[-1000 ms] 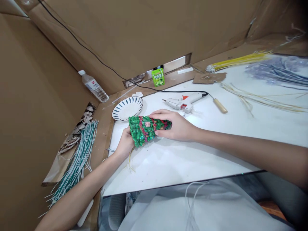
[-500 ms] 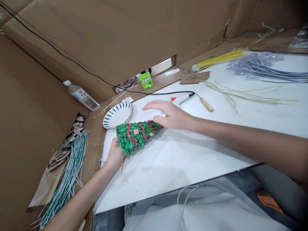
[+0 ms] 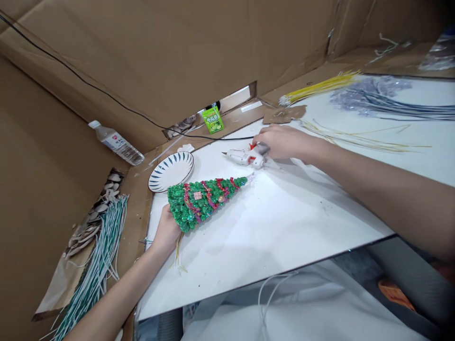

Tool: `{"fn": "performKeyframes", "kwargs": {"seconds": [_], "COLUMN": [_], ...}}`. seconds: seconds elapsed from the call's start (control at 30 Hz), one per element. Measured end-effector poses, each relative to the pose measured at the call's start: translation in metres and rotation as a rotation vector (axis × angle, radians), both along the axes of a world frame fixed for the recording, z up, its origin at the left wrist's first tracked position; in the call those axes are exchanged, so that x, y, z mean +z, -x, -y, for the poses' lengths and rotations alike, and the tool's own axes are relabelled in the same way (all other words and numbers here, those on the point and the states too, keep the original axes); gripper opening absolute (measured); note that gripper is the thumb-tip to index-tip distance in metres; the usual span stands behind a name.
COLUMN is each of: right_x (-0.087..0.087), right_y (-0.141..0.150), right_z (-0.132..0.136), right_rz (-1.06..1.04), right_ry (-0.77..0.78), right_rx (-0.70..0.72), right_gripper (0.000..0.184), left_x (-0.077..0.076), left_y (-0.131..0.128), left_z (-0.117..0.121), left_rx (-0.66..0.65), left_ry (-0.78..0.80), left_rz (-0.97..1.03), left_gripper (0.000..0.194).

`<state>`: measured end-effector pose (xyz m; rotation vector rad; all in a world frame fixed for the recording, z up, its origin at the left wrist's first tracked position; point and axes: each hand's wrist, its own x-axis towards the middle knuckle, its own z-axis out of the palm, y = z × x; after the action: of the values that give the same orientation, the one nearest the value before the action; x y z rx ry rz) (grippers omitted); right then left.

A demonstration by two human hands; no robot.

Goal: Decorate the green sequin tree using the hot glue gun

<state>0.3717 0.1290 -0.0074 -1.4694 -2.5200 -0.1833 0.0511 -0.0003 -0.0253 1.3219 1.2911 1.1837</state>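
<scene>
A green sequinned cone-shaped tree (image 3: 202, 199) with red bead strings lies on its side on the white board (image 3: 277, 227), tip pointing right. My left hand (image 3: 164, 232) grips its wide base, where yellow wire ends stick out. Farther back, my right hand (image 3: 282, 141) closes around the handle of a white hot-glue gun (image 3: 243, 157), whose nozzle points left. The gun's black cord runs back toward the cardboard wall.
A striped white plate (image 3: 171, 170) sits left of the tree. A water bottle (image 3: 115, 142) and a green carton (image 3: 212, 119) stand by the cardboard wall. Bundles of green-white wires (image 3: 95, 265), yellow stems (image 3: 320, 87) and silver stems (image 3: 391, 102) lie around the board.
My right hand let go of the tree's tip and reached back to the glue gun, closing on it. The left hand kept hold of the tree's base.
</scene>
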Motion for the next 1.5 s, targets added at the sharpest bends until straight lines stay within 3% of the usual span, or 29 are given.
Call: {"fn": "performKeyframes", "kwargs": {"seconds": [0.17,0.37,0.6,0.73,0.83,0.93,1.23,1.5], "right_x": [0.012,0.028,0.048,0.052,0.05,0.045,0.036,0.036], "right_y": [0.004,0.008,0.019,0.023,0.025,0.029,0.039,0.04], "right_z": [0.013,0.026,0.044,0.054,0.06,0.064,0.067,0.067], "right_rz": [0.032,-0.019,-0.421,-0.525,-0.492,-0.443,-0.201,-0.156], "right_ry": [-0.004,-0.217,-0.223,-0.256,-0.274,-0.313,-0.373,-0.419], "right_rx": [-0.046,0.024,-0.151,-0.022,0.164,0.254,0.226,0.243], "right_gripper": [0.048,0.037,0.026,0.032,0.026,0.023,0.022,0.048], "left_x": [-0.001,-0.002,-0.003,-0.003,-0.002,-0.002,-0.003,-0.003], "left_y": [0.001,0.003,0.003,0.002,0.002,0.002,0.002,0.004], "left_z": [0.0,0.0,0.0,0.001,0.001,0.001,0.001,0.0], "left_rx": [0.001,0.007,0.01,0.009,0.015,0.017,-0.014,-0.014], "left_ry": [0.009,0.014,-0.015,0.002,0.001,-0.002,-0.044,-0.056], "left_rz": [-0.015,-0.018,-0.018,-0.017,-0.026,-0.031,-0.046,-0.068], "left_gripper": [0.015,0.015,0.013,0.012,0.014,0.013,0.014,0.007]}}
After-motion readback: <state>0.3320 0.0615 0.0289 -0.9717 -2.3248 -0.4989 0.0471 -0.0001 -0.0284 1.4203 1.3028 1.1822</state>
